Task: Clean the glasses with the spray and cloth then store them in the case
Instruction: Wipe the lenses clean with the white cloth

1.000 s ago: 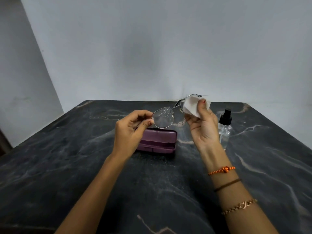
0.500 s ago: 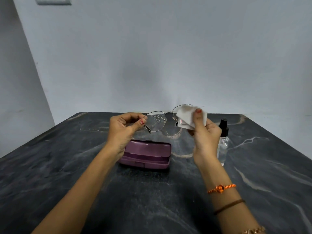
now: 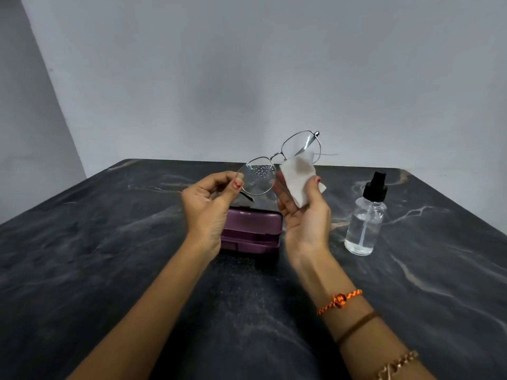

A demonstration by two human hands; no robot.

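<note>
Left-hand grip (image 3: pixel 211 198) is pinching the glasses (image 3: pixel 277 165) above the closed case (image 3: pixel 251 229) on the desk (image 3: pixel 109 256); right-hand grip (image 3: pixel 301 204), holding the cloth (image 3: pixel 297 178), is now leaving the cleared lens. Droplets are remaining on the other lens, indicating wiping continues.

I note: counter (image 3: pixel 109 242) black with pale marbled veins. Case (image 3: pixel 255 229) plum purple. Cloth (image 3: pixel 297 178) white. Glasses (image 3: pixel 277 156) frame silver. Spray bottle (image 3: pixel 363 229) clear, cap black. Wall (image 3: pixel 247 64) flat grey. Wrist threads (image 3: pixel 340 300) orange and brown.
</note>
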